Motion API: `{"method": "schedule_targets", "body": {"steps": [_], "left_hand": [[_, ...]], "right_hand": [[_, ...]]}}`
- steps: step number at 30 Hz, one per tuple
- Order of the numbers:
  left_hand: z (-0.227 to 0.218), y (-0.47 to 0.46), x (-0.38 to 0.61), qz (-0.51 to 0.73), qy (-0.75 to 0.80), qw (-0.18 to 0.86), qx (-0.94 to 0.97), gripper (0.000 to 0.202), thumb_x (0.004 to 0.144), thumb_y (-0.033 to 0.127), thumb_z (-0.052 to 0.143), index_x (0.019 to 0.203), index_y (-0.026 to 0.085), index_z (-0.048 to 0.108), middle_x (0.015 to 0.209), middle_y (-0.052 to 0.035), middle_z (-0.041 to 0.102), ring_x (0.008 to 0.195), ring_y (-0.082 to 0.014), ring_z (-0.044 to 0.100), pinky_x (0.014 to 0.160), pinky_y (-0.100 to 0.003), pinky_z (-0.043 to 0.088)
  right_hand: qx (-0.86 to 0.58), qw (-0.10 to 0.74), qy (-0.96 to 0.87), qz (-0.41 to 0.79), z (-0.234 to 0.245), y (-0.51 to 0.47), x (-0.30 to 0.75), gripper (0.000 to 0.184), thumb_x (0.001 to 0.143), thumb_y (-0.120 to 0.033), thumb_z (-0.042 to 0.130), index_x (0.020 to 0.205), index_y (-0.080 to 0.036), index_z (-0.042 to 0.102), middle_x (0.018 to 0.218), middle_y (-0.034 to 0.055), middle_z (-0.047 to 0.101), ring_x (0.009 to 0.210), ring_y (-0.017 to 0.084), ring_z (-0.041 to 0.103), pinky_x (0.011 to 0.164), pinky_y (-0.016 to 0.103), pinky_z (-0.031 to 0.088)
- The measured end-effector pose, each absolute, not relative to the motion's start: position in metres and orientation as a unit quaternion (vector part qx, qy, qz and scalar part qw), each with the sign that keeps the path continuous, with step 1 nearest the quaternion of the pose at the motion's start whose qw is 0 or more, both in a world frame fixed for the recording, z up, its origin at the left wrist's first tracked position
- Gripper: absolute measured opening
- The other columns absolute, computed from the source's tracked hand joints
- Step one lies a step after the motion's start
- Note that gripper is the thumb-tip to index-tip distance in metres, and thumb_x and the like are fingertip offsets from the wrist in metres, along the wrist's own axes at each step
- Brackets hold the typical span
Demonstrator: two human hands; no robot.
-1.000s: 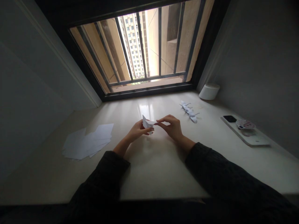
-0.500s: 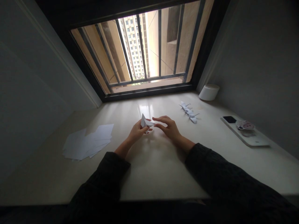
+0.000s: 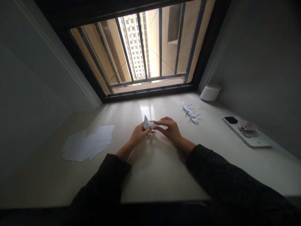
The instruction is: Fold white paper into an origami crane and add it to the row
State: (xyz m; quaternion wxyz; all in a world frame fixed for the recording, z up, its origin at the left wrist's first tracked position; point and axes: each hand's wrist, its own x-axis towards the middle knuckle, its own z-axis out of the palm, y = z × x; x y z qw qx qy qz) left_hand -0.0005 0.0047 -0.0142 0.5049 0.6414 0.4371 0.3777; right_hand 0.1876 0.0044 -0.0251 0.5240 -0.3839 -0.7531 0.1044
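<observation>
A small folded white paper piece [image 3: 146, 122], with a pointed flap standing up, is held above the pale sill. My left hand [image 3: 138, 133] grips its left and lower part, thumb in front and fingers behind. My right hand [image 3: 171, 128] pinches the end on the right between thumb and index finger. Its lower side is partly hidden by my fingers. Beyond my right hand, several folded paper cranes [image 3: 189, 112] lie in a row on the sill.
A spread stack of white paper sheets [image 3: 88, 144] lies on the left. To the right is a phone [image 3: 246, 131] with a round grip on its back. A white cylindrical object [image 3: 210, 93] stands by the barred window [image 3: 150, 91]. The sill's front edge [image 3: 164, 201] runs below my forearms.
My right thumb and index finger have closed on the paper's right end, where they were apart before. The paper and my left hand have shifted slightly to the right.
</observation>
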Motion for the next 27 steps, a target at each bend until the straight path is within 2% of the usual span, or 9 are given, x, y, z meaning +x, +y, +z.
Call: {"method": "schedule_targets", "body": {"steps": [5,11,13,16,18,27], "left_hand": [[-0.013,0.003,0.0,0.374,0.45,0.459,0.668,0.043,0.081,0.029,0.058,0.12,0.013,0.053,0.097,-0.0104,0.068,0.084,-0.0221,0.07,0.061,-0.026,0.055],[0.002,-0.006,0.0,0.411,0.48,0.26,0.73,0.089,0.067,0.04,0.075,0.142,0.03,0.03,0.12,-0.0085,0.062,0.09,-0.0211,0.067,0.071,-0.032,0.056],[0.008,-0.009,0.0,0.414,0.488,0.198,0.742,0.084,0.066,0.043,0.076,0.14,0.033,0.036,0.122,-0.0065,0.062,0.097,-0.0231,0.065,0.08,-0.035,0.054],[0.013,-0.011,-0.001,0.398,0.486,0.148,0.764,0.052,0.074,0.042,0.069,0.124,0.035,0.057,0.118,-0.0037,0.065,0.102,-0.0245,0.063,0.087,-0.036,0.051],[0.014,-0.011,-0.001,0.395,0.484,0.151,0.766,0.037,0.076,0.041,0.067,0.113,0.035,0.065,0.113,-0.0028,0.067,0.102,-0.0248,0.062,0.087,-0.036,0.05],[0.002,-0.003,-0.006,0.396,0.493,0.203,0.748,0.037,0.076,0.042,0.067,0.111,0.032,0.067,0.112,-0.0035,0.068,0.09,-0.0224,0.065,0.074,-0.035,0.056]], "right_hand": [[-0.397,0.52,-0.753,0.072,-0.024,0.003,0.187,0.026,0.076,-0.031,0.072,0.102,-0.031,0.071,0.085,0.0019,0.073,0.079,0.019,0.063,0.076,0.035,0.048],[-0.431,0.518,-0.737,0.052,-0.024,0.003,0.188,0.027,0.076,-0.035,0.071,0.102,-0.029,0.071,0.084,0.0029,0.073,0.078,0.02,0.062,0.075,0.036,0.048],[-0.437,0.516,-0.735,0.055,-0.023,0.003,0.188,0.027,0.076,-0.036,0.071,0.102,-0.03,0.071,0.083,0.0029,0.073,0.077,0.02,0.062,0.075,0.036,0.048],[-0.432,0.518,-0.735,0.065,-0.024,0.002,0.188,0.028,0.075,-0.035,0.072,0.103,-0.031,0.071,0.083,0.0027,0.073,0.078,0.02,0.061,0.075,0.037,0.048],[-0.428,0.519,-0.737,0.074,-0.024,0.002,0.188,0.028,0.075,-0.035,0.072,0.103,-0.032,0.071,0.083,0.0029,0.073,0.078,0.021,0.061,0.075,0.038,0.049],[-0.435,0.521,-0.728,0.094,-0.022,0.002,0.187,0.026,0.073,-0.035,0.073,0.099,-0.03,0.072,0.08,0.0042,0.072,0.076,0.021,0.062,0.073,0.037,0.05]]}}
